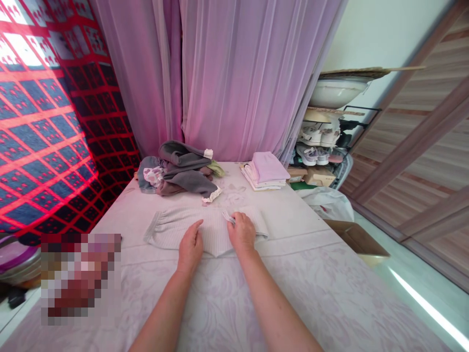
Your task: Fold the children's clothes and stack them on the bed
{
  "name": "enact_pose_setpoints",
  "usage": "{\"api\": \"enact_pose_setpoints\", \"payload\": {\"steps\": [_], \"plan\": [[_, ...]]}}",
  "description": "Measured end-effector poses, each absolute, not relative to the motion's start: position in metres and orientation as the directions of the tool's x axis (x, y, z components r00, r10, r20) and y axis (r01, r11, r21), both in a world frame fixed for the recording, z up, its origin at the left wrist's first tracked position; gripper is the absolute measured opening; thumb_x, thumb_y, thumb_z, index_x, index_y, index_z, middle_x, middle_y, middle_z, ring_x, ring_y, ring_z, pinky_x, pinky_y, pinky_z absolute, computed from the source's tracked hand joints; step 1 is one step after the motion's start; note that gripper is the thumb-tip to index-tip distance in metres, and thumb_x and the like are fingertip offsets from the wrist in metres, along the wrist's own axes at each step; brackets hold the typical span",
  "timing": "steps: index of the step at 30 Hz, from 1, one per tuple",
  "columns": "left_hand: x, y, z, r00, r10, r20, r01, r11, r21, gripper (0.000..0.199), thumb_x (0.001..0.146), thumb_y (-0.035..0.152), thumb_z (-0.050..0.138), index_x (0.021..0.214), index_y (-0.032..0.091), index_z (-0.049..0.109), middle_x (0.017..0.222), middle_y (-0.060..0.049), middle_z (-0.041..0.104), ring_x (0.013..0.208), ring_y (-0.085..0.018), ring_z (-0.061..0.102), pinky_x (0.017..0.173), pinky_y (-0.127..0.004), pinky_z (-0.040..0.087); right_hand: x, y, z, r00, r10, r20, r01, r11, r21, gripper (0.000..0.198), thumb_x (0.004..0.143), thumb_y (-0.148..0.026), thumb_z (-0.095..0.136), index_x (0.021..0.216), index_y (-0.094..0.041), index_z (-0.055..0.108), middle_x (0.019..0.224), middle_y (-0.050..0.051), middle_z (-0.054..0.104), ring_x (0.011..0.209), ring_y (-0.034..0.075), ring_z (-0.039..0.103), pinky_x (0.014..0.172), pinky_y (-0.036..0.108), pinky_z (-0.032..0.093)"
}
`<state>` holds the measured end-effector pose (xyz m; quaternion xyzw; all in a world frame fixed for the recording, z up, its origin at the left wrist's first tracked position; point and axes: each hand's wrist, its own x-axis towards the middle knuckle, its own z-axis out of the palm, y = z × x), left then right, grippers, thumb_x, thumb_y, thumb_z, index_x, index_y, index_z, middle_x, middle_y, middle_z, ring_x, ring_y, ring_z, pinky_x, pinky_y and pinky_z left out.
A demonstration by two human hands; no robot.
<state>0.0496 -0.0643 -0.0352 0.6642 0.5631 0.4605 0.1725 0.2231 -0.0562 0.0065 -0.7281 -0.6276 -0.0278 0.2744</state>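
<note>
Left hand point(191, 244) edgewise, right hand point(242, 232) curled

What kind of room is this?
Probably a room in someone's home, maybe a bedroom. There are purple curtains, a rumpled pile of clothes and some shoes on a rack.

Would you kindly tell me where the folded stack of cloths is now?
In the head view, the folded stack sits right of centre at the far end of the patterned surface, before the purple curtain and right of the dark clothing heap.
</note>
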Motion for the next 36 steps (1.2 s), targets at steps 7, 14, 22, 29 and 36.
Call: {"api": "enact_pose_setpoints", "payload": {"steps": [7,14,22,29,36], "plan": [[0.054,-0.066,-0.029,0.030,0.914,0.404,0.625,-0.332,0.706,0.039,0.087,0.018,0.038,0.118,0.019,0.061,0.113,-0.008,0.068,0.106,-0.020,0.062,0.095,-0.040,0.050,0.218,-0.062,-0.011,0.112,0.903,0.415,0.952,0.023,-0.306,0.014,0.083,-0.022,0.059,0.094,-0.023,0.067,0.095,0.006,0.065,0.087,0.020,0.055,0.074,0.030,0.035],[0.057,-0.068,-0.027,0.073,0.914,0.399,0.669,-0.342,0.660,0.037,0.086,0.015,0.040,0.116,0.020,0.062,0.109,-0.008,0.070,0.102,-0.021,0.063,0.100,-0.045,0.046,0.218,-0.070,-0.011,0.044,0.894,0.446,0.950,0.101,-0.296,0.016,0.084,-0.023,0.059,0.096,-0.024,0.070,0.096,0.004,0.068,0.086,0.019,0.055,0.074,0.029,0.034],[0.057,-0.069,-0.030,0.111,0.910,0.400,0.699,-0.358,0.619,0.036,0.088,0.016,0.040,0.117,0.021,0.061,0.113,-0.006,0.070,0.105,-0.020,0.063,0.108,-0.048,0.037,0.216,-0.074,-0.011,0.008,0.923,0.384,0.950,0.112,-0.291,0.017,0.083,-0.027,0.062,0.097,-0.027,0.071,0.098,0.003,0.067,0.089,0.019,0.056,0.075,0.030,0.035],[0.058,-0.070,-0.028,0.121,0.914,0.387,0.696,-0.356,0.623,0.036,0.088,0.017,0.039,0.116,0.021,0.062,0.114,-0.006,0.070,0.106,-0.020,0.062,0.109,-0.048,0.034,0.218,-0.076,-0.010,-0.040,0.926,0.374,0.951,0.150,-0.270,0.019,0.084,-0.029,0.060,0.100,-0.028,0.071,0.099,0.003,0.066,0.090,0.019,0.056,0.076,0.030,0.037],[0.058,-0.072,-0.026,0.129,0.919,0.373,0.689,-0.354,0.633,0.033,0.087,0.020,0.044,0.114,0.022,0.063,0.114,-0.006,0.070,0.105,-0.020,0.062,0.110,-0.050,0.033,0.227,-0.081,-0.007,-0.092,0.913,0.397,0.940,0.211,-0.268,0.024,0.090,-0.030,0.051,0.104,-0.026,0.070,0.104,0.004,0.068,0.094,0.018,0.059,0.080,0.029,0.039]]}}
